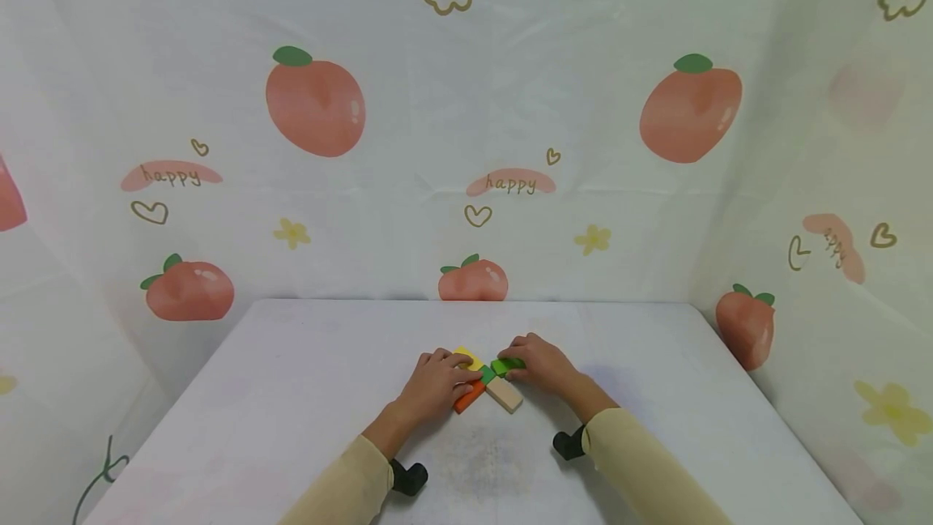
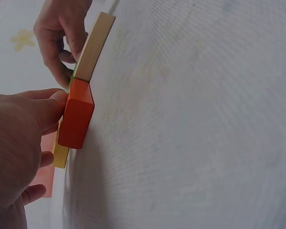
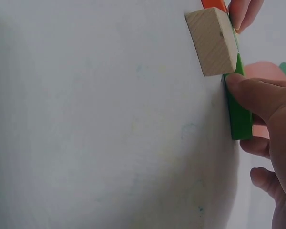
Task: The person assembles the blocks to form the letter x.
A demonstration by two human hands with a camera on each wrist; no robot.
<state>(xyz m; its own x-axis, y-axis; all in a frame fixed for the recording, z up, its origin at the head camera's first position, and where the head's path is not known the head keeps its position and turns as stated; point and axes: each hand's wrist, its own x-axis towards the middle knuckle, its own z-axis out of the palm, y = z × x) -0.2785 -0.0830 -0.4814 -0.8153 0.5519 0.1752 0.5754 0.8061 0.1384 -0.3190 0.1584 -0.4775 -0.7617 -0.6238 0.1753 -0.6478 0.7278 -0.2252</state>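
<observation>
Blocks form a cross on the white table around a small green block (image 1: 488,376). A yellow block (image 1: 470,359) points to the far left, an orange block (image 1: 470,397) to the near left and a plain wooden block (image 1: 504,394) to the near right. At the far right is a longer green block (image 3: 239,114); my right hand (image 1: 543,361) pinches it between thumb and fingers. My left hand (image 1: 436,383) touches the cross from the left, thumb against the orange block and fingertips at the yellow and small green blocks. Whether it grips one is unclear.
The white table (image 1: 306,379) ends at a patterned cloth backdrop (image 1: 408,225) along its far edge. Black wrist mounts (image 1: 410,479) sit under both beige sleeves (image 1: 649,460). A dark cord (image 1: 108,464) hangs at the left edge.
</observation>
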